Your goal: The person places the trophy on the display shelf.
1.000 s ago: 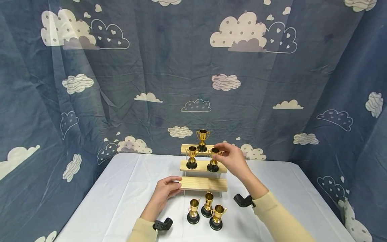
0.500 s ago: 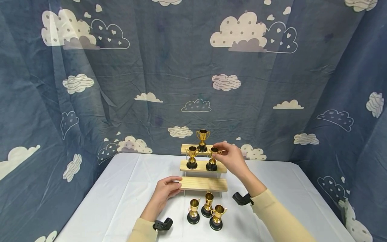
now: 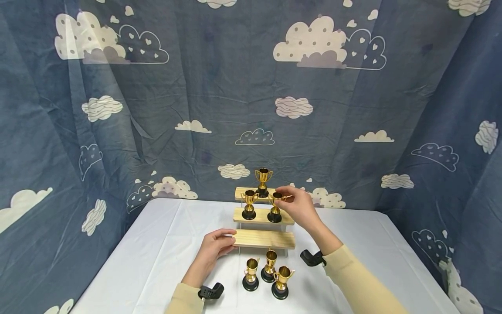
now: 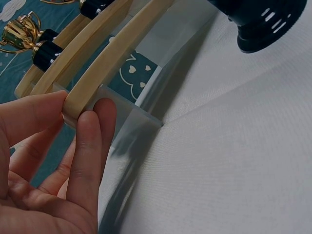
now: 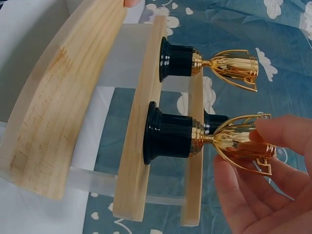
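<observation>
My right hand [image 3: 300, 208] pinches the cup of a gold trophy [image 5: 175, 135] whose black base stands on the middle step of a wooden tiered stand [image 3: 263, 238]. Left of it on that step is a second gold trophy [image 3: 249, 205]. A third trophy [image 3: 262, 182] occupies the top step. At the stand's lowest step, my left hand [image 3: 215, 248] grips the left end of the board [image 4: 112, 61], thumb and fingers on either side. That lowest board carries nothing.
In front of the stand, three more trophies stand upright on the white tablecloth: a left one [image 3: 251, 274], a middle one [image 3: 269, 266] and a right one [image 3: 281, 282]. A dark blue cloud-patterned curtain [image 3: 219, 96] hangs behind and beside the table.
The trophy in my right hand has shifted slightly left along the middle step, and my right forearm has followed it. My left hand keeps its place on the lowest board.
</observation>
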Demonstrator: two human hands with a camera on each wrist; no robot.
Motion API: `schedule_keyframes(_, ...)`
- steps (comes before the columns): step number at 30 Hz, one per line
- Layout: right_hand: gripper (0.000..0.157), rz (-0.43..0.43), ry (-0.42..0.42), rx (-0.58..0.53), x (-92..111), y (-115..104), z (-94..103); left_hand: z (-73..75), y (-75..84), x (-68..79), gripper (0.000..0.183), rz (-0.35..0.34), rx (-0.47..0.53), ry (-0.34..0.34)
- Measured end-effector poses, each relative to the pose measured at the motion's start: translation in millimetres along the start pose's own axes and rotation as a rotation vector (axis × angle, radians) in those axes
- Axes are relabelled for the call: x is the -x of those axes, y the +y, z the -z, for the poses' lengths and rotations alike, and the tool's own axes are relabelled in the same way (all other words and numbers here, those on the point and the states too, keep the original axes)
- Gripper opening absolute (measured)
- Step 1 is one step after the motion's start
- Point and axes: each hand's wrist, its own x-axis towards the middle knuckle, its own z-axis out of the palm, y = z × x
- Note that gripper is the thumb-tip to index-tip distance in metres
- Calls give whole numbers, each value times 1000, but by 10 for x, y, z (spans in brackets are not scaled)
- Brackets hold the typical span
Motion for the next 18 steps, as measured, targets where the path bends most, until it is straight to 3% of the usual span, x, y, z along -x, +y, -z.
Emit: schedule_keyframes(18,39,23,29,30,-21,49,-46,-11,6,11,36,-17,-6,5)
